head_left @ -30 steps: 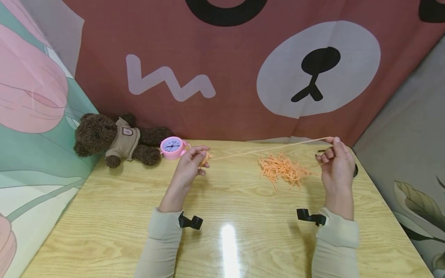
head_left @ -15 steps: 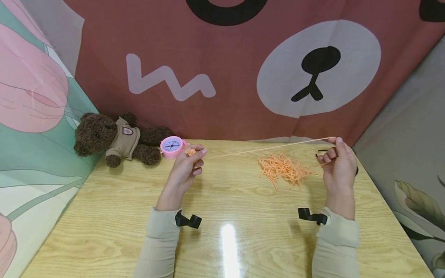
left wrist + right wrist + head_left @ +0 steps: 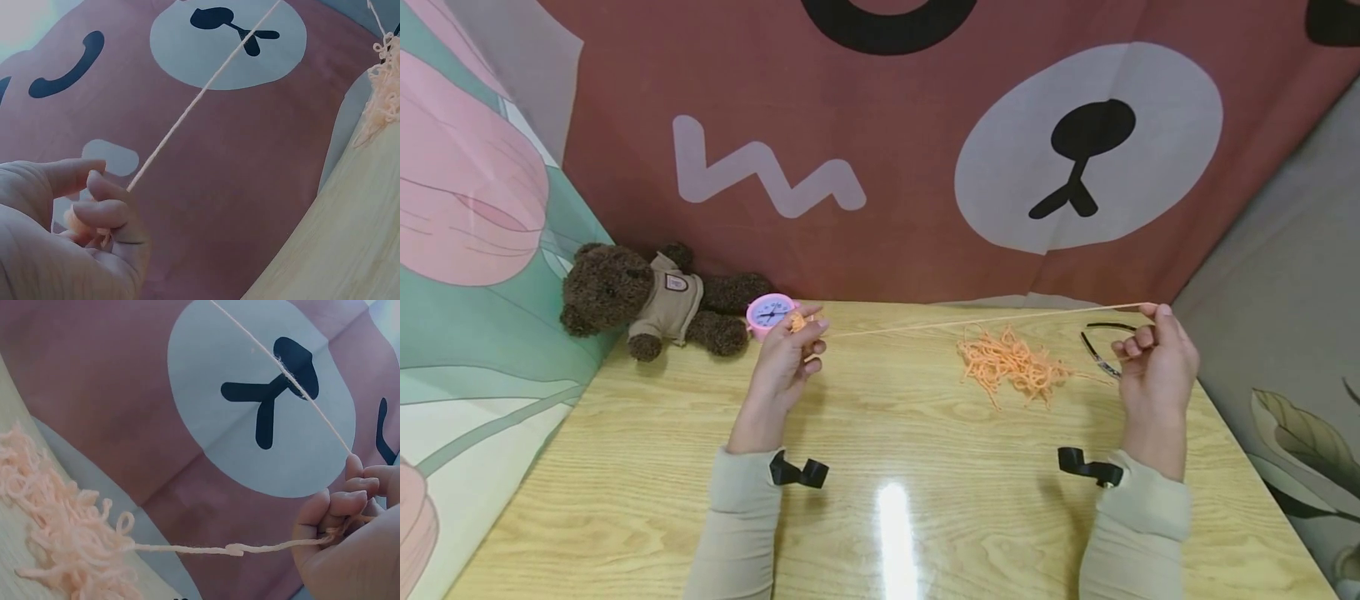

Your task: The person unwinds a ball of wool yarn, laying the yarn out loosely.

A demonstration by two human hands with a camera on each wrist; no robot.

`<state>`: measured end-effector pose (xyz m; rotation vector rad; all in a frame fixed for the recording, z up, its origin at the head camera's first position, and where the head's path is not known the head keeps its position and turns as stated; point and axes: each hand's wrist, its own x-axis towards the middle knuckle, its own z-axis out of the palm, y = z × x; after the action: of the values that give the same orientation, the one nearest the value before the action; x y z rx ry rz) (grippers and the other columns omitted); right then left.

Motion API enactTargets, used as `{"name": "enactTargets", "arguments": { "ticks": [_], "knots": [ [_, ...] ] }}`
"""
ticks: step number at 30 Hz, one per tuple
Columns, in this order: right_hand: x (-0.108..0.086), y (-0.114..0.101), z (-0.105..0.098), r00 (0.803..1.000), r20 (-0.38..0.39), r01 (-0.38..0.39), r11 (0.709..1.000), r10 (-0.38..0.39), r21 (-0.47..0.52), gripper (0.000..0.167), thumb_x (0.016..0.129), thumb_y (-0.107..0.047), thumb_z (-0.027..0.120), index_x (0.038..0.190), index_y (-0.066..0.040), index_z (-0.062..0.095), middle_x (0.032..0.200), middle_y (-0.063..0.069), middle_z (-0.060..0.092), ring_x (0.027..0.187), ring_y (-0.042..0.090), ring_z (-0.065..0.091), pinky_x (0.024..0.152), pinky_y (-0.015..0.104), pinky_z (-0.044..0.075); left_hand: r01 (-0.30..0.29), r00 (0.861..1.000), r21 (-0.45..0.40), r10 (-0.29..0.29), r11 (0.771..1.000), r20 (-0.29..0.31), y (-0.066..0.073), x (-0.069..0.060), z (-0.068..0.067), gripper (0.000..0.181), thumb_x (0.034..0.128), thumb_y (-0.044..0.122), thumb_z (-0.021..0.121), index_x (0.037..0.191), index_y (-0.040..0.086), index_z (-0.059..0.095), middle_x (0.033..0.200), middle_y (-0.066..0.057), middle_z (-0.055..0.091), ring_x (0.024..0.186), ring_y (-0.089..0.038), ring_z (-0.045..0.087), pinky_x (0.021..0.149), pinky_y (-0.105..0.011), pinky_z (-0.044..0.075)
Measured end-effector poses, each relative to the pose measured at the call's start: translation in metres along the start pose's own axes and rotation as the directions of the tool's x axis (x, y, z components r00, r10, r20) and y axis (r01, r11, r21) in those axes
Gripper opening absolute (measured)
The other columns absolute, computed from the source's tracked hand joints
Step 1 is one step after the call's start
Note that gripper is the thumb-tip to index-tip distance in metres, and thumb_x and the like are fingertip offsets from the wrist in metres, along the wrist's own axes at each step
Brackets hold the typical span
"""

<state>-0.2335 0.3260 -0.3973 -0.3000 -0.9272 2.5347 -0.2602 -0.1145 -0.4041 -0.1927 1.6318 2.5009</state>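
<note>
In the head view a single strand of orange yarn point(image 3: 985, 321) stretches taut between the two hands above the table. My left hand point(image 3: 778, 367) holds a small wound bundle of the yarn point(image 3: 798, 322) in its curled fingers, mostly covered in the left wrist view. At the strand's other end, my right hand point(image 3: 1157, 379) pinches the yarn between thumb and index finger. A second length of yarn point(image 3: 269, 548) runs from its curled lower fingers to a loose tangled yarn pile point(image 3: 1011, 367) on the table, between the hands.
A pink alarm clock point(image 3: 771, 314) stands right behind my left hand. Left of it a brown teddy bear point(image 3: 662, 300) lies on its side. A thin black curved object point(image 3: 1097, 358) lies beside my right hand. A printed cloth point(image 3: 910, 250) hangs behind the wooden table point(image 3: 970, 517).
My left hand has moved left, with the yarn bundle now in front of the clock. The right hand has shifted right, uncovering more of the black curved object. The strand between them is longer.
</note>
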Motion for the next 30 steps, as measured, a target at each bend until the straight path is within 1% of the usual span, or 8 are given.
{"name": "enactTargets", "arguments": {
  "ticks": [3, 5, 8, 12, 17, 20, 24, 30],
  "knots": [
    [0.002, 0.002, 0.0, 0.996, -0.076, 0.025, 0.986, -0.038, -0.165, 0.024, 0.098, -0.024, 0.068, 0.097, 0.0, 0.07, 0.063, 0.003, 0.049, 0.051, 0.016, 0.043, 0.05, 0.027, 0.047, -0.012, 1.0, -0.016, 0.012, 1.0, 0.026, 0.0, -0.001, 0.002, 0.034, 0.1054, 0.013, 0.053, 0.139, 0.018, 0.053, 0.083, 0.009, 0.063, 0.061, -0.004, 0.052, 0.048, -0.017, 0.034],
    [0.003, 0.004, 0.001, 0.991, -0.12, 0.013, 0.952, -0.052, -0.306, 0.024, 0.098, -0.025, 0.067, 0.099, -0.002, 0.073, 0.069, 0.003, 0.054, 0.054, 0.015, 0.049, 0.051, 0.024, 0.049, -0.018, 0.998, -0.02, 0.019, 1.0, 0.052, -0.001, -0.001, 0.004, 0.035, 0.1082, 0.016, 0.047, 0.143, 0.019, 0.05, 0.089, 0.008, 0.067, 0.063, -0.005, 0.055, 0.051, -0.017, 0.038],
    [0.004, 0.01, 0.005, 0.988, -0.146, -0.031, 0.862, -0.05, -0.506, 0.023, 0.101, -0.028, 0.063, 0.111, -0.01, 0.072, 0.092, -0.003, 0.062, 0.075, 0.01, 0.059, 0.063, 0.018, 0.052, -0.024, 0.996, -0.021, 0.026, 1.0, 0.083, -0.003, -0.003, 0.009, 0.037, 0.1108, 0.02, 0.04, 0.147, 0.02, 0.046, 0.093, 0.006, 0.07, 0.065, -0.006, 0.059, 0.052, -0.017, 0.043],
    [0.0, 0.023, 0.015, 0.995, -0.095, -0.05, 0.709, -0.024, -0.704, 0.035, 0.104, -0.036, 0.054, 0.137, -0.024, 0.06, 0.136, -0.007, 0.055, 0.12, 0.01, 0.052, 0.101, 0.023, 0.046, -0.016, 0.992, -0.023, 0.019, 1.0, 0.124, -0.006, -0.005, 0.014, 0.039, 0.1119, 0.023, 0.035, 0.15, 0.018, 0.04, 0.096, 0.005, 0.072, 0.065, -0.007, 0.062, 0.053, -0.017, 0.045],
    [-0.011, 0.056, 0.039, 0.991, 0.131, 0.103, 0.551, 0.013, -0.828, 0.042, 0.106, -0.041, 0.048, 0.143, -0.021, 0.057, 0.151, 0.002, 0.05, 0.132, 0.014, 0.049, 0.114, 0.035, 0.043, -0.008, 0.985, 0.009, 0.006, 1.0, 0.172, -0.008, -0.008, 0.021, 0.04, 0.1122, 0.026, 0.034, 0.15, 0.016, 0.04, 0.099, 0.004, 0.074, 0.066, -0.007, 0.063, 0.054, -0.017, 0.045],
    [-0.022, 0.084, 0.054, 0.938, 0.332, 0.242, 0.499, 0.098, -0.832, 0.044, 0.107, -0.042, 0.048, 0.141, -0.015, 0.059, 0.144, 0.008, 0.057, 0.127, 0.017, 0.058, 0.109, 0.033, 0.049, -0.007, 0.979, 0.036, -0.001, 0.999, 0.205, -0.009, -0.01, 0.026, 0.038, 0.1122, 0.028, 0.034, 0.148, 0.017, 0.042, 0.101, 0.004, 0.074, 0.067, -0.007, 0.064, 0.053, -0.017, 0.044],
    [-0.039, 0.115, 0.07, 0.811, 0.538, 0.356, 0.538, 0.228, -0.764, 0.046, 0.107, -0.036, 0.05, 0.148, -0.014, 0.052, 0.147, 0.011, 0.056, 0.135, 0.026, 0.055, 0.113, 0.04, 0.048, 0.005, 0.967, 0.043, -0.016, 0.999, 0.253, -0.014, -0.012, 0.033, 0.036, 0.1123, 0.028, 0.034, 0.145, 0.017, 0.044, 0.103, 0.002, 0.074, 0.067, -0.007, 0.066, 0.052, -0.017, 0.044],
    [-0.06, 0.138, 0.081, 0.669, 0.626, 0.386, 0.532, 0.401, -0.754, 0.053, 0.108, -0.032, 0.049, 0.158, -0.018, 0.034, 0.151, 0.01, 0.054, 0.141, 0.027, 0.05, 0.118, 0.052, 0.04, 0.009, 0.95, 0.073, -0.032, 0.997, 0.311, -0.02, -0.014, 0.04, 0.04, 0.1123, 0.031, 0.034, 0.147, 0.013, 0.042, 0.103, 0.003, 0.076, 0.062, -0.006, 0.067, 0.049, -0.016, 0.039]
  ]
}}
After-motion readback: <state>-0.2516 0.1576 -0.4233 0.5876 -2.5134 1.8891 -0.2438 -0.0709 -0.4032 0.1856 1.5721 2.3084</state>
